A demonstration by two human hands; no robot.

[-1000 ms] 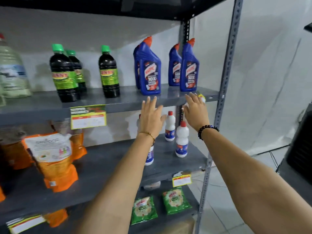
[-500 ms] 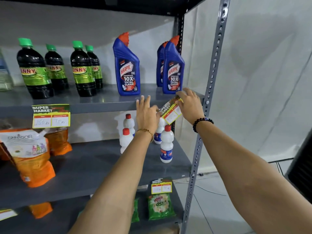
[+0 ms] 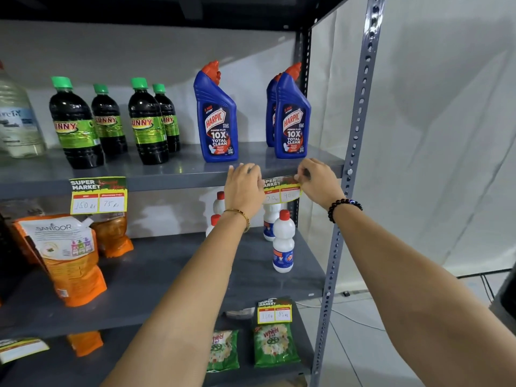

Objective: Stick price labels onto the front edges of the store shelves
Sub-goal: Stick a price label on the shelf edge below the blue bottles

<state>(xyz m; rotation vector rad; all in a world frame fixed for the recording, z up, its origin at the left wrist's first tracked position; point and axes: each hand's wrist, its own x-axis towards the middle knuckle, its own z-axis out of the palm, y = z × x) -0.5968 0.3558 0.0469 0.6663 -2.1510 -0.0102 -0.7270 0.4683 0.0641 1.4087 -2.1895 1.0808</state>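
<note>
A yellow and green price label [image 3: 282,190] lies flat against the front edge of the grey upper shelf [image 3: 173,182], below the blue Harpic bottles [image 3: 292,115]. My left hand [image 3: 243,188] covers the label's left end with fingers curled over the shelf edge. My right hand [image 3: 317,180] pinches the label's top right corner against the edge. Another label [image 3: 98,194] hangs further left on the same edge. A third label [image 3: 275,310] sits on the edge of the shelf below.
Dark bottles with green caps [image 3: 75,127] and a clear jug [image 3: 16,118] stand on the upper shelf. White bottles with red caps [image 3: 283,241] and orange pouches [image 3: 67,255] fill the middle shelf. Green Wheel packets [image 3: 275,347] lie lowest. A perforated upright [image 3: 354,163] bounds the right side.
The label was tilted and held away from the shelf half a second ago; now it lies level against the shelf edge with both hands on it. The view has moved closer and right.
</note>
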